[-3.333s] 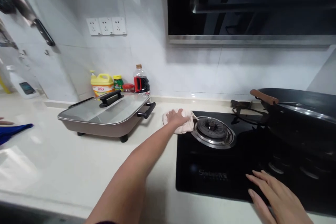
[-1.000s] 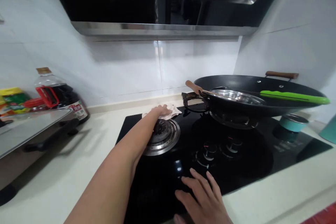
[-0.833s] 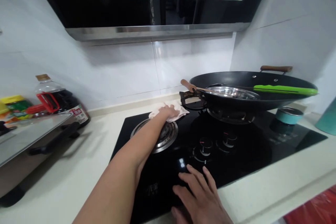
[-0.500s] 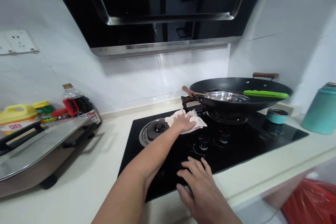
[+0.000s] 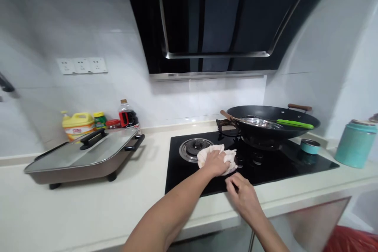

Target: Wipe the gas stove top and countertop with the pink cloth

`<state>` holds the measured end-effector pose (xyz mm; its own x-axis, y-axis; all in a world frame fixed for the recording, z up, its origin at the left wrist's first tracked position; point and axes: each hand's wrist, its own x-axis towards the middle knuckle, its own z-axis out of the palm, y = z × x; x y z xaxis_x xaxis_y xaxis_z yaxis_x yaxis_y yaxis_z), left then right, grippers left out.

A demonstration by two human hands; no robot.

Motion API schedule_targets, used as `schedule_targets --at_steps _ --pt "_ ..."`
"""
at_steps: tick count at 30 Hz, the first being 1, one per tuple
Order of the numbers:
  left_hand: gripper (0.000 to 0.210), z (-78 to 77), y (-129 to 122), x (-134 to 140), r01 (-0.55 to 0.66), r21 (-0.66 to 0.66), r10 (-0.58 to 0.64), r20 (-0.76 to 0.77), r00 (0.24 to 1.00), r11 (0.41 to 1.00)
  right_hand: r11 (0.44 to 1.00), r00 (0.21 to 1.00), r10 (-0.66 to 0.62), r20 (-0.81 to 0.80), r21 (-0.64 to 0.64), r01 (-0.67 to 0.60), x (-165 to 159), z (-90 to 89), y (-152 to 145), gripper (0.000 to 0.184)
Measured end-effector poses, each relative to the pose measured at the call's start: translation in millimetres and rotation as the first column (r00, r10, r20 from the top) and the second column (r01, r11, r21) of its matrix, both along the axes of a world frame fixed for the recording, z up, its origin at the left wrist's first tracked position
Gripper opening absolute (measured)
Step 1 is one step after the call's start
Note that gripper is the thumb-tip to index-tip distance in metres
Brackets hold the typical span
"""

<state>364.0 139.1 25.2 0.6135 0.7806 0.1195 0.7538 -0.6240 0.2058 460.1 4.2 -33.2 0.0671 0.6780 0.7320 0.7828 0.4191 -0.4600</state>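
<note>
My left hand (image 5: pixel 217 163) presses a crumpled whitish cloth (image 5: pixel 211 150) onto the black glass gas hob (image 5: pixel 181 175), with its fingers closed over the fabric. The cloth lies just in front of the left burner (image 5: pixel 195 147) and beside the control knobs (image 5: pixel 258 158). Close by on the right, my right hand (image 5: pixel 242 193) is held at the hob's front edge. Its fingers are curled in, and I see nothing in them.
A black wok (image 5: pixel 273 138) sits over the right burner, holding a metal strainer (image 5: pixel 260 123) and a green-handled utensil (image 5: pixel 295 124). A lidded electric pan (image 5: pixel 85 171) stands left, bottles behind it. Right are a turquoise cup (image 5: pixel 310 147) and jar (image 5: pixel 356 145). The range hood (image 5: pixel 215 63) overhangs.
My left hand has drawn the cloth from the back of the hob toward the front. My right hand's spread fingers have curled in. The view has swung left, showing the whole pan.
</note>
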Motion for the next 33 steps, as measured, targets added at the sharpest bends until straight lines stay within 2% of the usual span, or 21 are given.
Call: schedule_targets --at_steps 5,8,14,21,24,27,30,33 --pt "0.063 -2.3 -33 -42 -0.028 -0.034 0.029 0.029 0.999 0.999 0.997 0.999 0.036 -0.023 -0.068 -0.037 5 -3.1 3 0.034" --pt "0.066 -0.5 -51 -73 -0.045 -0.055 0.048 0.037 0.998 0.997 0.996 0.999 0.016 -0.049 -0.089 -0.020 8 -9.9 6 0.037" --pt "0.060 2.4 -94 -149 -0.063 -0.024 0.064 0.056 0.996 0.998 0.988 0.997 -0.031 -0.076 -0.150 0.019 14 -18.2 9 0.035" --pt "0.057 -6.5 -134 -238 -0.094 -0.009 0.094 0.142 0.985 0.996 0.981 0.998 -0.032 -0.057 -0.191 0.021 14 -16.8 9 0.037" --pt "0.054 -4.4 -139 -269 -0.111 -0.031 0.114 0.136 0.984 0.993 0.978 0.998 -0.050 -0.036 -0.203 0.041 14 -18.4 8 0.037" --pt "0.048 0.1 -136 -291 -0.153 -0.052 0.158 0.092 0.983 0.987 0.978 0.990 -0.135 -0.034 -0.167 0.127 17 -21.2 10 0.038" --pt "0.049 0.9 -123 -303 -0.216 -0.057 0.219 0.050 0.974 0.975 0.967 0.967 -0.239 -0.088 -0.115 0.229 22 -23.8 12 0.040" --pt "0.056 -1.4 -101 -303 -0.308 -0.047 0.308 -0.001 0.951 0.950 0.965 0.960 -0.252 -0.125 -0.114 0.238 24 -24.4 12 0.042"
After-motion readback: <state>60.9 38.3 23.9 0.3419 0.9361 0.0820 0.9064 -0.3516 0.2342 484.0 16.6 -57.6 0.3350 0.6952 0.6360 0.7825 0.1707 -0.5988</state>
